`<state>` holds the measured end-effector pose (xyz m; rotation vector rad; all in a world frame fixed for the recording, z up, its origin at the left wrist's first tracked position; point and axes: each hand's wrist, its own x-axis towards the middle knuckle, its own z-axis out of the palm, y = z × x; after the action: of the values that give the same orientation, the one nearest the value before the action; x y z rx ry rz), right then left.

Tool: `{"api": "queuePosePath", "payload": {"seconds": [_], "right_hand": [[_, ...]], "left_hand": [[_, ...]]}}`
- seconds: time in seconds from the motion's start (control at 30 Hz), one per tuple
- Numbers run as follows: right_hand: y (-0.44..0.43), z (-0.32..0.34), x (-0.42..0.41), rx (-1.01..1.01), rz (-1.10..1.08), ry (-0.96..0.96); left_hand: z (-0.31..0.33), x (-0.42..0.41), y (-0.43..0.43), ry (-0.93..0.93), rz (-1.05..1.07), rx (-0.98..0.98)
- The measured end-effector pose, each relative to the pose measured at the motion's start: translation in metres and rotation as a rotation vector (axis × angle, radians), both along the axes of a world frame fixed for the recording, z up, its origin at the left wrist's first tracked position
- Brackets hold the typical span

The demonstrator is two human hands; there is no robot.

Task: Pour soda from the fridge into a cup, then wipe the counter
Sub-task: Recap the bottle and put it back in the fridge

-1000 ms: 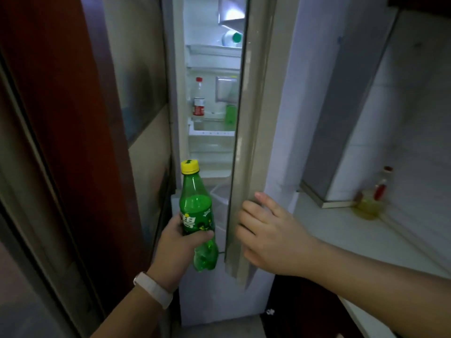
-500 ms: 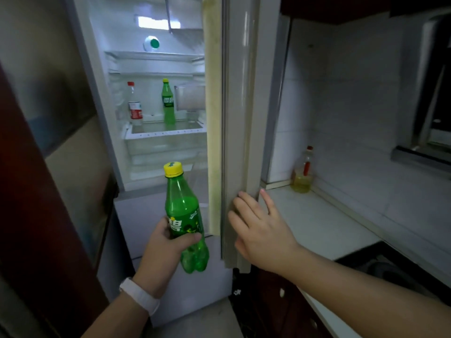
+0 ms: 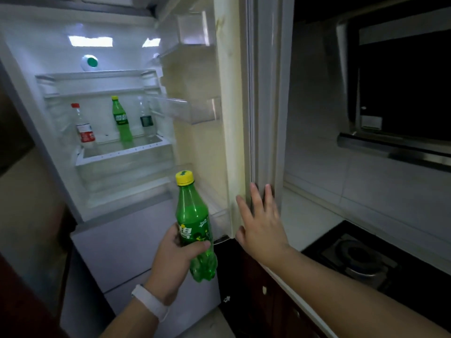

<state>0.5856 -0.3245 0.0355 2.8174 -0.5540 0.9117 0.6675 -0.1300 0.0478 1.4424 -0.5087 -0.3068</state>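
Glossy green plastic soda bottle (image 3: 194,225); clear plastic door shelf (image 3: 188,111); glossy white counter (image 3: 310,223).

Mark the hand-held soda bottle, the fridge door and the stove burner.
soda bottle (image 3: 191,213): head view, green body above label.
fridge door (image 3: 230,106): head view, cream inner edge.
stove burner (image 3: 355,257): head view, its middle.

The soda bottle (image 3: 192,215) is bright green, with a yellow cap (image 3: 184,178) and white letters on its label. The wristband (image 3: 151,302) is white. The fridge (image 3: 117,230) is white, and the inside of its door (image 3: 202,147) is creamy yellow. At the left end of the shelf (image 3: 122,154) the red-label bottle (image 3: 84,128) has a red cap. The green bottle (image 3: 121,123) in the middle has a yellow one. The counter (image 3: 305,223) is white, the stove (image 3: 353,254) black, and the cupboard (image 3: 263,301) dark reddish brown.
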Motion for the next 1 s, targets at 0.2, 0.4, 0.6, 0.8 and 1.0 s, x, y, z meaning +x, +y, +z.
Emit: {"api": "queuePosePath", "payload": {"seconds": [0.2,0.4,0.6,0.8,1.0], "right_hand": [[-0.026,0.004,0.009,0.112,-0.143,-0.072],[-0.060,0.001,0.017,0.246,-0.225,-0.104],[-0.091,0.003,0.026,0.322,-0.261,-0.118],[-0.113,0.005,0.030,0.357,-0.269,-0.102],[-0.114,0.016,0.020,0.428,-0.233,-0.126]], "left_hand": [[0.008,0.011,-0.039,0.022,-0.113,-0.020],[0.008,0.024,-0.066,0.020,-0.216,-0.012],[0.012,0.036,-0.093,0.004,-0.274,-0.021],[0.010,0.043,-0.111,0.048,-0.280,-0.031],[0.010,0.049,-0.114,0.042,-0.270,-0.041]]}}
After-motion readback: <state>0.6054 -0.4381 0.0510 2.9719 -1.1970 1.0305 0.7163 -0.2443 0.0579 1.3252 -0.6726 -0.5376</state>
